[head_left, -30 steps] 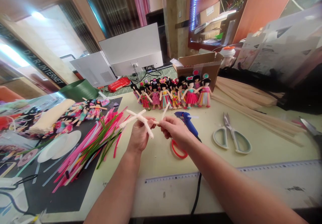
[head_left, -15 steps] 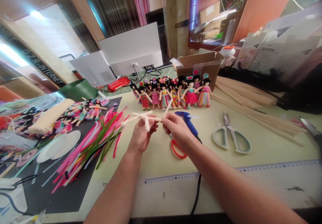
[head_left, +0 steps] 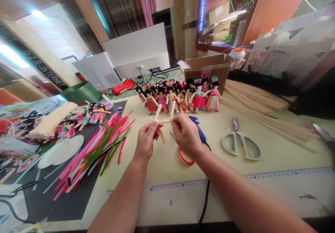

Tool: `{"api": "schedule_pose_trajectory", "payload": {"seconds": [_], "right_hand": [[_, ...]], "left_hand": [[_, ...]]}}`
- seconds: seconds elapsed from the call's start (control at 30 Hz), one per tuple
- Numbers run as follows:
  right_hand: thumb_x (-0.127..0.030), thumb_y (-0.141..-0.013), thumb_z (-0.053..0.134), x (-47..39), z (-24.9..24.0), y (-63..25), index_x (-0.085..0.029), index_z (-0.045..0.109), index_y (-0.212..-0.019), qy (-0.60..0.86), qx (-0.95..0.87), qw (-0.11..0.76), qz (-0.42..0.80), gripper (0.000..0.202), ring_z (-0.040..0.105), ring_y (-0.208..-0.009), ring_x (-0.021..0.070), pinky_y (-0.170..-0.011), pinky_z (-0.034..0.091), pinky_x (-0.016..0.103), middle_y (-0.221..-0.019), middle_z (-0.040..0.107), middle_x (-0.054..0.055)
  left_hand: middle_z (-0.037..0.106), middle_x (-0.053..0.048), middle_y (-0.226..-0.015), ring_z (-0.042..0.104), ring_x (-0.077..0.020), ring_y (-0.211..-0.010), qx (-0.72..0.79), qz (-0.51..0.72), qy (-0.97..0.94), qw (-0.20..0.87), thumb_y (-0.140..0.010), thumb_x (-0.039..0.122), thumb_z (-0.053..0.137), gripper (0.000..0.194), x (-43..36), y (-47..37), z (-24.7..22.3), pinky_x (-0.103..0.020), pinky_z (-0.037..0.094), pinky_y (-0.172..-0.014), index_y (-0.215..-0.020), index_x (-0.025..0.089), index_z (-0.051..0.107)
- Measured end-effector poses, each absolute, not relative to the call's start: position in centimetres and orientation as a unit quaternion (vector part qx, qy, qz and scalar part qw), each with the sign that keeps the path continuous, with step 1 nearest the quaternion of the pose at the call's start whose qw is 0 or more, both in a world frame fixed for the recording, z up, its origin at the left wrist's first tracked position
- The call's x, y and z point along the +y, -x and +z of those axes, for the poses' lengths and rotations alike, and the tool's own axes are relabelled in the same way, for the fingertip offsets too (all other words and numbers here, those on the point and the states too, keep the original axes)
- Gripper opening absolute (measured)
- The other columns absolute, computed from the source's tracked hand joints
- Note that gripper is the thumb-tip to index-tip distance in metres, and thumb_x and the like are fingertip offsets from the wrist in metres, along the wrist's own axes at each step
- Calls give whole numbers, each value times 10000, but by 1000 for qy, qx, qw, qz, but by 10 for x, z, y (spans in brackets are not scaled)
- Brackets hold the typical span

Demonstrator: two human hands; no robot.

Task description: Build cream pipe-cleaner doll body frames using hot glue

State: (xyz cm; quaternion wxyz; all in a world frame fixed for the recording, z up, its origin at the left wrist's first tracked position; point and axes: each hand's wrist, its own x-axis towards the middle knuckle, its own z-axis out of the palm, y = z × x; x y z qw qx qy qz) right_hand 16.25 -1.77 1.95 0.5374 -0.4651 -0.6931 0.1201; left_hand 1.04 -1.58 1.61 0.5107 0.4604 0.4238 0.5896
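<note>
A cream-coloured fuzzy stem figure (head_left: 164,121) is stretched between my two hands, with two arms pointing up and one hanging down. My left hand (head_left: 148,135) pinches its left part between thumb and fingers. At its right end, my right hand (head_left: 185,130) is closed on the stem. Beneath my right hand lie red-handled scissors (head_left: 185,157), partly covered, and a blue glue gun (head_left: 199,132) with a black cable. Behind my hands stands a group of small dolls (head_left: 172,98) in colourful dresses.
Pink and green stems (head_left: 96,152) lie on a dark mat at the left, beside white discs (head_left: 69,150). To the right are large scissors (head_left: 239,138) and beige strips (head_left: 261,100). A ruler (head_left: 180,185) runs along the front; a cardboard box (head_left: 206,65) stands behind the dolls.
The cream figure has been turned: its long left limb no longer points left, and two arms now point upward. My left hand has rotated, and my right hand has shifted slightly.
</note>
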Motion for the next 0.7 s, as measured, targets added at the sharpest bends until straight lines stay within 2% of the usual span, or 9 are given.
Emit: {"api": "schedule_pose_trajectory", "payload": {"seconds": [0.13, 0.2, 0.3, 0.4, 0.53, 0.7], "right_hand": [[-166, -930, 418, -21, 18, -160, -214, 466, -756, 447, -729, 510, 91, 187, 465, -691, 155, -628, 344, 281, -749, 512, 26], [-155, -929, 410, -23, 16, -159, -211, 480, -762, 434, -756, 485, 75, 190, 456, -679, 153, -614, 333, 278, -752, 513, 27], [-150, -922, 416, -24, 12, -155, -204, 503, -771, 420, -789, 447, 51, 182, 447, -674, 153, -590, 309, 278, -767, 518, 32], [-175, -933, 422, -25, 10, -151, -200, 514, -768, 412, -808, 421, 34, 191, 436, -675, 152, -578, 289, 279, -765, 520, 29], [-240, -958, 428, -27, 11, -149, -199, 521, -747, 433, -804, 407, 30, 233, 436, -673, 147, -589, 280, 282, -762, 532, 25], [-283, -957, 450, -26, 13, -151, -195, 509, -735, 454, -783, 422, 50, 246, 454, -677, 139, -597, 287, 271, -760, 532, 21]], "left_hand": [[558, -21, -593, 451, -76, -519, 455, 519, -453, 565, -762, 534, 666, 422, -14, -11, 9, -224, 328, -485, -747, 114, 709], [560, -12, -604, 437, -63, -496, 444, 514, -401, 615, -748, 535, 681, 420, -12, -12, 7, -209, 316, -461, -751, 115, 684], [500, 40, -570, 375, -30, -455, 408, 502, -286, 707, -680, 445, 775, 356, -9, -12, 5, -167, 300, -431, -723, 135, 607], [409, 82, -536, 329, -9, -443, 364, 489, -210, 764, -616, 334, 838, 369, -7, -11, 4, -131, 298, -424, -680, 143, 529], [401, 85, -547, 366, -4, -472, 353, 520, -210, 749, -609, 235, 836, 342, -8, -13, 5, -111, 346, -461, -670, 141, 513], [487, 66, -583, 422, -8, -497, 362, 549, -250, 710, -638, 176, 792, 232, -9, -15, 8, -116, 380, -491, -714, 129, 578]]}}
